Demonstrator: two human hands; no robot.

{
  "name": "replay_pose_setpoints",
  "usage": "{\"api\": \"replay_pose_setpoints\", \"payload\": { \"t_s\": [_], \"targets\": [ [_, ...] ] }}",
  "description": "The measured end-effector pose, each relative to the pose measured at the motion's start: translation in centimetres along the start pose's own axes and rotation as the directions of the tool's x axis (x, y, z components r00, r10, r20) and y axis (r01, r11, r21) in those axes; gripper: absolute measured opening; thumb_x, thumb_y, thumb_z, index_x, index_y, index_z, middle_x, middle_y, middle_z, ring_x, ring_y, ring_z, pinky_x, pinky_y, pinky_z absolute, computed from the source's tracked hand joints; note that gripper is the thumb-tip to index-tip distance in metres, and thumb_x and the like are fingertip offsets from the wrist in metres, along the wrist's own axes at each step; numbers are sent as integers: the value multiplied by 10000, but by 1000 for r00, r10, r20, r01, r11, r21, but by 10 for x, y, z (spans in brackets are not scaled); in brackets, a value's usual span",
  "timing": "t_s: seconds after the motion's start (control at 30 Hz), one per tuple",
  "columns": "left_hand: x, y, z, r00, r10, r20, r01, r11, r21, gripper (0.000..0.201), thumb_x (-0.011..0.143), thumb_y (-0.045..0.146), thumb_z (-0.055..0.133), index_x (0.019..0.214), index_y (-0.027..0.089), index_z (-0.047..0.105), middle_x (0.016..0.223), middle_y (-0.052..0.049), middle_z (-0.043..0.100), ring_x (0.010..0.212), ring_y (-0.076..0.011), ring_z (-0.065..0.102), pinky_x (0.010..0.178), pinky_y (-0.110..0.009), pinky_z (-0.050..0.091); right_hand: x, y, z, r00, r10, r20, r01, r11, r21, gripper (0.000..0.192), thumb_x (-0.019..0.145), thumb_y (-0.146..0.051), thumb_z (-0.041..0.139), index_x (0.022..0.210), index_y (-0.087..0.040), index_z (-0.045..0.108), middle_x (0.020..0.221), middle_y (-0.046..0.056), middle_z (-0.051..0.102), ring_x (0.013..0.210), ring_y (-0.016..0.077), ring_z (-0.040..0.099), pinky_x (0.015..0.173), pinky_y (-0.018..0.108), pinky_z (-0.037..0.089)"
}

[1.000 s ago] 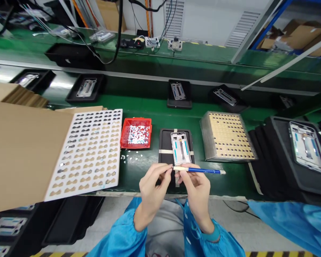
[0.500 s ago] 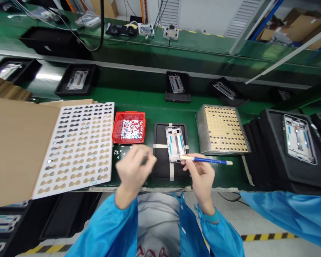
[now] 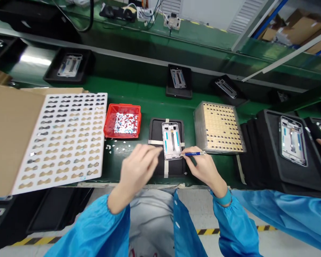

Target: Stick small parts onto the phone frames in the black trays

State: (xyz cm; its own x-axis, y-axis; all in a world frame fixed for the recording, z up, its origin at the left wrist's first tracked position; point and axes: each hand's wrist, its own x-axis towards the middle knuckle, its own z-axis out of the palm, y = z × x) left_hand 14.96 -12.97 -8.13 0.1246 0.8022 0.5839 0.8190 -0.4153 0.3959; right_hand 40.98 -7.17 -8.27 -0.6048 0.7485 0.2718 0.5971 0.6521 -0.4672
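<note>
A white phone frame (image 3: pixel 171 141) lies in a black fixture tray (image 3: pixel 155 130) taped to the green bench. My right hand (image 3: pixel 203 167) grips a blue pen-like tool (image 3: pixel 194 154), its tip touching the frame's lower right corner. My left hand (image 3: pixel 139 167) hovers at the tray's left side, fingers loosely curled toward the frame's lower left edge; whether it holds anything small is not visible. Left of the tray stands a red bin (image 3: pixel 122 125) of small shiny parts.
A white die-cut sheet (image 3: pixel 64 137) on cardboard lies at the left. A perforated gold-topped stack (image 3: pixel 219 126) stands right of the tray. Black trays with frames (image 3: pixel 293 142) are stacked at the right, more ride the belt (image 3: pixel 178 81). Another person's blue sleeve (image 3: pixel 283 214) is at the right.
My hands parted from in front of me. The right hand brought the tool's tip down to the frame's corner; the left swung left, then back toward the tray. The view tilted lower.
</note>
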Motion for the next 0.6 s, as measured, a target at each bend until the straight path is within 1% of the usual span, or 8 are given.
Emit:
{"api": "replay_pose_setpoints", "payload": {
  "t_s": [0.1, 0.2, 0.27, 0.37, 0.43, 0.5, 0.6],
  "targets": [
    [-9, 14, 25, 983, 105, 151, -94, 992, -82, 258, 1088, 124, 497, 1186, 183, 729, 1072, -77, 770, 998, -229, 671, 880, -338, 583, 3, 0, -1, 999, -27, 32, 29, 999, -45, 215, 1115, -159, 482, 1115, -229, 686, 1016, 95, 800, 951, 269, 775, 845, 394, 656],
    [-15, 15, 46, 953, 173, 247, -156, 984, -88, 302, 1053, 108, 511, 1271, 151, 715, 1165, -117, 752, 1081, -265, 656, 932, -381, 585, 3, 0, 0, 997, -47, 68, 53, 995, -86, 232, 1124, -147, 462, 1118, -221, 682, 1020, 100, 797, 928, 272, 753, 810, 397, 637],
    [-19, 13, 55, 934, 189, 303, -176, 982, -69, 361, 1036, 108, 521, 1356, 133, 689, 1223, -145, 732, 1109, -283, 649, 908, -395, 577, 4, -2, 0, 994, -57, 92, 66, 993, -100, 248, 1123, -139, 451, 1124, -217, 686, 1032, 104, 798, 932, 280, 738, 806, 408, 628],
    [-22, 13, 63, 900, 164, 404, -167, 986, -29, 472, 1022, 106, 515, 1479, 138, 630, 1284, -170, 707, 1143, -295, 642, 871, -398, 554, 6, -4, -2, 990, -45, 132, 56, 995, -79, 269, 1110, -125, 451, 1154, -219, 700, 1053, 107, 795, 966, 295, 728, 826, 423, 627],
    [-23, 14, 65, 881, 144, 451, -161, 987, -1, 510, 1017, 112, 522, 1519, 147, 610, 1307, -175, 701, 1168, -299, 637, 875, -397, 539, 8, -5, -4, 987, -23, 161, 33, 998, -59, 288, 1110, -135, 444, 1155, -226, 714, 1068, 109, 795, 987, 302, 730, 842, 431, 633],
    [-23, 16, 65, 873, 148, 465, -184, 982, 33, 516, 1018, 124, 534, 1528, 142, 608, 1323, -176, 701, 1186, -299, 633, 888, -392, 525, 10, -4, -6, 983, 3, 185, 4, 999, -40, 306, 1114, -156, 436, 1144, -233, 731, 1079, 113, 800, 998, 308, 735, 855, 445, 641],
    [-23, 19, 63, 869, 189, 457, -260, 961, 99, 505, 1029, 139, 537, 1528, 98, 607, 1330, -183, 709, 1195, -294, 633, 899, -381, 505, 12, -1, -8, 977, 53, 205, -59, 998, 26, 303, 1097, -162, 466, 1144, -240, 755, 1093, 112, 813, 1027, 311, 753, 894, 463, 652]
  ]
}}
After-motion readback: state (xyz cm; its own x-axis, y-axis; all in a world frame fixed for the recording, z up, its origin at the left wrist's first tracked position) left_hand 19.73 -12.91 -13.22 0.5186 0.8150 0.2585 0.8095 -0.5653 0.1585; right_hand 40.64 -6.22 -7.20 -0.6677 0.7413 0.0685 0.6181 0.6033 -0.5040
